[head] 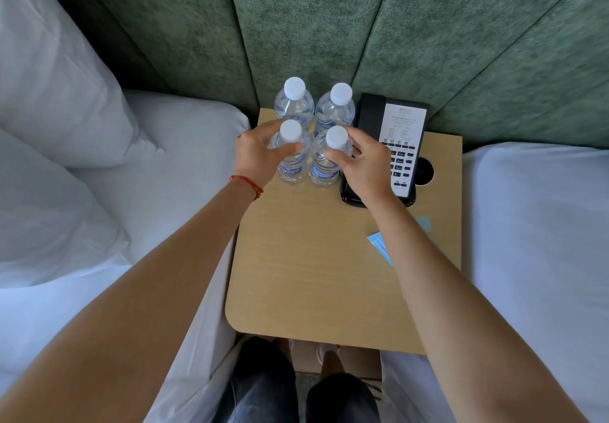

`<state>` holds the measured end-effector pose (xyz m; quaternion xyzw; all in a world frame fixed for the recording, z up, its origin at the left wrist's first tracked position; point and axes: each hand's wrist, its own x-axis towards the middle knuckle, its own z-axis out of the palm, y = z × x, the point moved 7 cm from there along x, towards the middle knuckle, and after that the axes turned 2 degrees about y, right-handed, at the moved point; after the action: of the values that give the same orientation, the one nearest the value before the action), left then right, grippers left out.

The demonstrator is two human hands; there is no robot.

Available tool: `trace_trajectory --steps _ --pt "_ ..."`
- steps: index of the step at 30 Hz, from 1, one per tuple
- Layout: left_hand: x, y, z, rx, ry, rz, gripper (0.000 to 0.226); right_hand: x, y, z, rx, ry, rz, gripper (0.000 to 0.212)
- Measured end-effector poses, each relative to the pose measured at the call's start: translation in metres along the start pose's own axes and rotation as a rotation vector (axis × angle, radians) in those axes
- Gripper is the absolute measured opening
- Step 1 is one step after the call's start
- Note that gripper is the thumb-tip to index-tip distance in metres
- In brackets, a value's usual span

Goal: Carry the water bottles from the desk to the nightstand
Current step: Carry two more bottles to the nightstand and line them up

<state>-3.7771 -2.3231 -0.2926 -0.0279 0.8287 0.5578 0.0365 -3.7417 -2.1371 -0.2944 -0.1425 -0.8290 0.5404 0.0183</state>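
While each grips a near clear plastic white-capped bottle [291,155], left hand [255,155] and right hand [365,165] square the cluster on the pale wooden nightstand [313,258].

I see a soft, even daylight, rather cool, with no hard source visible. The white bedding [171,146] left of my fingers [290,150] is bright but not burnt out. Under my forearms only faint, diffuse shadows lie on the bench [296,258]. The bottle caps [294,88] just beyond my fingers show gentle highlights, no strong glare. The wide-angle lens bends the green wall panels [313,20] outward toward the edges. Focus is good in the centre; the corners are a little soft.
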Motion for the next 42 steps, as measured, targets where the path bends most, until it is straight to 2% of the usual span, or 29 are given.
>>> trace_trajectory --steps 7,13,19,23,26,28,31,36,42 --pt "-0.001 0.003 -0.001 0.023 -0.012 -0.009 0.044 -0.003 0.002 0.0 -0.036 0.012 -0.017 0.049" --pt "0.0 -0.003 0.0 0.012 -0.021 -0.006 0.045 -0.012 -0.004 -0.003 -0.169 0.073 -0.105 0.048" --pt "0.001 -0.009 0.001 -0.008 -0.044 0.0 0.044 -0.012 0.01 0.001 -0.112 -0.049 -0.062 0.064" --pt "0.001 -0.008 0.001 -0.02 -0.049 0.005 0.044 -0.017 0.006 -0.001 -0.188 0.059 -0.105 0.058" --pt "0.002 -0.008 0.001 -0.021 -0.045 0.007 0.043 -0.023 0.003 0.001 -0.251 0.186 -0.086 0.058" --pt "0.002 -0.006 0.001 -0.02 -0.045 0.01 0.043 -0.025 0.002 0.006 -0.284 0.216 -0.082 0.061" --pt "0.002 -0.005 0.0 -0.014 -0.049 0.02 0.042 -0.025 0.004 0.006 -0.193 0.183 -0.084 0.064" --pt "0.002 -0.006 0.001 -0.025 -0.05 0.02 0.043 -0.021 0.014 0.006 -0.04 0.023 -0.02 0.069" --pt "0.002 -0.007 0.0 -0.022 -0.044 0.024 0.043 -0.023 0.007 0.001 -0.179 0.157 -0.119 0.058"
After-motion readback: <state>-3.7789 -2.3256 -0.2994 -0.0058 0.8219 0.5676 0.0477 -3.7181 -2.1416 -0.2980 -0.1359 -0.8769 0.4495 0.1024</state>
